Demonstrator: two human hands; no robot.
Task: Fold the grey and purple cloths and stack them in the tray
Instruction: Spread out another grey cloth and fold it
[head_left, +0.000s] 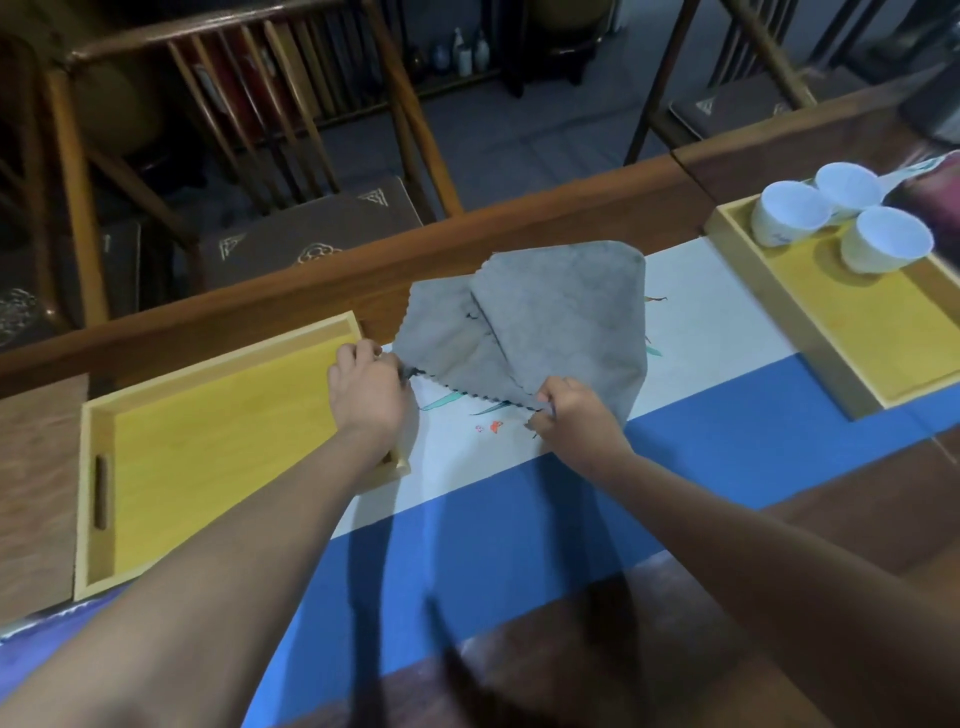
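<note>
A grey cloth (550, 322) with a zigzag-cut edge lies partly folded on the white and blue table runner (519, 519), its near edge lifted. My left hand (366, 389) pinches the cloth's near left corner, right beside the tray. My right hand (574, 410) pinches its near right corner. An empty yellow wooden tray (208, 441) with a slot handle sits to the left of the cloth, my left forearm crossing over its right end. No purple cloth is in view.
A second yellow tray (857, 322) at the right holds three white cups (789, 210). The wooden table's raised far edge (311, 291) runs behind the cloth. Wooden chairs (291, 130) stand beyond it.
</note>
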